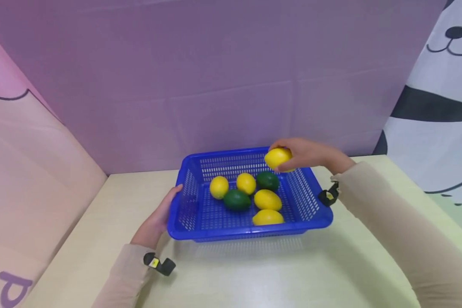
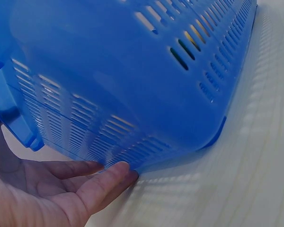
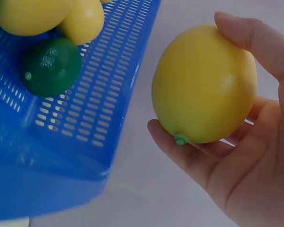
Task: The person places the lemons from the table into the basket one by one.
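In the head view a blue plastic basket (image 1: 250, 231) with slotted walls holds several yellow lemons (image 1: 267, 200) and two dark green oval fruits (image 1: 237, 200). My right hand (image 1: 306, 153) grips one more lemon (image 1: 276, 157) above the basket's back right rim. Thumb and fingers wrap this lemon (image 3: 203, 85) in the right wrist view, its small green stem end showing. My left hand (image 1: 164, 212) holds the basket's left side, thumb over the rim. Under that rim, the left wrist view shows its fingers (image 2: 102, 187) against the outer wall.
The basket stands on a pale wood-grain table (image 1: 250, 273), near its back edge. A purple cloth backdrop (image 1: 231, 85) rises right behind. Printed cloth panels flank it, with a panda-like drawing (image 1: 442, 102) on the right one.
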Tool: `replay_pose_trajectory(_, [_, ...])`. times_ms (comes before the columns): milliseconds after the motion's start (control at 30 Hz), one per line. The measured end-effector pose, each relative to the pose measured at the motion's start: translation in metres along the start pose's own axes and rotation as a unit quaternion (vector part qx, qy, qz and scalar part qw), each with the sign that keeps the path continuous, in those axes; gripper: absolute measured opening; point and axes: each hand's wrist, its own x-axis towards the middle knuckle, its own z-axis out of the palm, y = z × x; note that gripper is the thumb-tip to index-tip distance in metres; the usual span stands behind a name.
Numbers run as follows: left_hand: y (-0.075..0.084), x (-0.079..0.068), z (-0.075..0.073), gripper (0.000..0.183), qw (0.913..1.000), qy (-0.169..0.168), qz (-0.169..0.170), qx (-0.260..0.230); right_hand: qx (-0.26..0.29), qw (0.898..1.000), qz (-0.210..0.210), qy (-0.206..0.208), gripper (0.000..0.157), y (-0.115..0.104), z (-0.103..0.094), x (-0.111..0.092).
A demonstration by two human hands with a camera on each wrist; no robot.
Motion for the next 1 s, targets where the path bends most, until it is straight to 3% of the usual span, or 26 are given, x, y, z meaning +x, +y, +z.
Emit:
replay_pose_trajectory(533, [0.0, -0.001, 0.001, 0.078, 0.9999, 0.01, 0.006, -0.003, -0.006, 0.999, -0.017, -0.048, 0.046, -0.016, 0.034, 0.033])
replay_pose_trajectory(1000, [0.0, 0.001, 0.005, 0.078, 0.9998, 0.017, -0.006, -0.002, -0.002, 0.995, -0.055, -0.086, 0.046, -0.026, 0.059, 0.042])
